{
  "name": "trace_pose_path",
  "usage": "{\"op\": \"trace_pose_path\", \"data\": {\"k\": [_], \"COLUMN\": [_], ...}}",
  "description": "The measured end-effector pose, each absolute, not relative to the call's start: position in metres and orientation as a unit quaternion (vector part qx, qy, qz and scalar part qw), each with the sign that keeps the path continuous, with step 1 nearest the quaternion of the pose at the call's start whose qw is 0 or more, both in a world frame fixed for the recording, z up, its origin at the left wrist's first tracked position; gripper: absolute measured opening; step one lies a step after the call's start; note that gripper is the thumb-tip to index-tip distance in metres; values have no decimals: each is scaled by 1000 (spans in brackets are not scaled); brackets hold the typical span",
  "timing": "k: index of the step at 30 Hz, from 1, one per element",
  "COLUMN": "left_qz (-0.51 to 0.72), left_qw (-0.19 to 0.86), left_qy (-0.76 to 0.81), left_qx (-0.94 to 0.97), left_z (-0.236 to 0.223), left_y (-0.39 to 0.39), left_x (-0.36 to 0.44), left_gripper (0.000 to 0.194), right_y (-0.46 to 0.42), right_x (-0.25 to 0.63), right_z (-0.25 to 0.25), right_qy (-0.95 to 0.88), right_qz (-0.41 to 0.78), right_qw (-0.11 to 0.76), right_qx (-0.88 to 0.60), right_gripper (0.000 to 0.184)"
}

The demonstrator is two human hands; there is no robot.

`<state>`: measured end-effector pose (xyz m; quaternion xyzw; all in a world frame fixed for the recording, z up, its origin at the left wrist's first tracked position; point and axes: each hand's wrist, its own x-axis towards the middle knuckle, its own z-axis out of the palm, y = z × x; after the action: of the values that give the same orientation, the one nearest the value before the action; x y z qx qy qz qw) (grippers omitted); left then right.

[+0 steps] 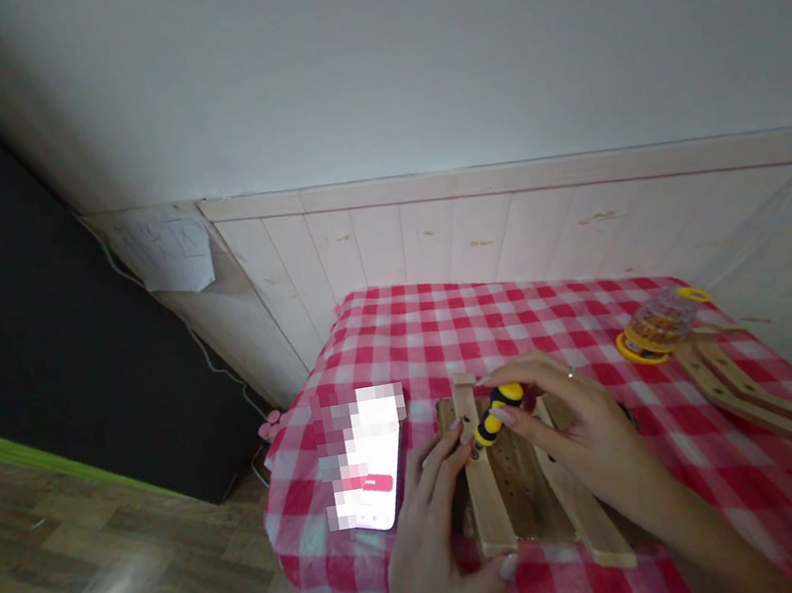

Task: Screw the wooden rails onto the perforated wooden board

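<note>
Far left, a laminate floor (72, 578) runs up to a black panel (27, 295), and a sheet of paper (167, 248) hangs on the white wood panelling (506, 229) behind a small table under a red-and-white gingham cloth (521, 327). A small pink object (270, 425) sits by the table's near corner. On the cloth, a smartphone (369, 461) lies with its lit, pixelated screen facing up, just beside the left hand (431, 541). That hand is open with its fingers spread, resting on a pale wooden slat (487, 492), apparently to pin it against a dark wooden board (519, 477) drilled with holes. A second pale slat (587, 507) crosses the board at an angle further right. The right hand (573, 419) pinches a yellow-and-black screwdriver (497, 413) between thumb and fingers, its shaft angled down and left toward the first slat. The light is dim, so I cannot be sure whether the tip is touching a screw. Beyond the right hand, a clear case with a yellow rim (660, 325) sits near a joined set of wooden slats (759, 404).
</note>
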<state>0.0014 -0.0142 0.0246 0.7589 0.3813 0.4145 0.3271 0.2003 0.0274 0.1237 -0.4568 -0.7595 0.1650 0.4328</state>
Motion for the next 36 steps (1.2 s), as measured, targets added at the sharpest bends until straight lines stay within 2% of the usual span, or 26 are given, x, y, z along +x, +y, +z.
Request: {"op": "trace_pose_path", "data": {"k": [11, 20, 25, 29, 36], "left_qz": [416, 412, 409, 413, 409], "left_qw": [343, 341, 338, 335, 333], "left_qy": [383, 383, 384, 381, 382], "left_qx": [750, 753, 755, 757, 759], "left_z": [25, 24, 24, 23, 21], "left_y": [-14, -14, -15, -15, -14], "left_x": [1, 0, 0, 1, 0], "left_gripper": [73, 74, 73, 72, 74], "right_y": [25, 24, 24, 23, 24], "right_x": [202, 204, 202, 199, 200], "right_z": [122, 124, 130, 138, 150], "right_qy": [-763, -801, -806, -806, -865], "right_qz": [120, 106, 106, 103, 50], "right_qw": [460, 430, 423, 400, 302], "right_qx": [-438, -403, -400, -424, -398], "right_gripper": [15, 26, 16, 11, 31]}}
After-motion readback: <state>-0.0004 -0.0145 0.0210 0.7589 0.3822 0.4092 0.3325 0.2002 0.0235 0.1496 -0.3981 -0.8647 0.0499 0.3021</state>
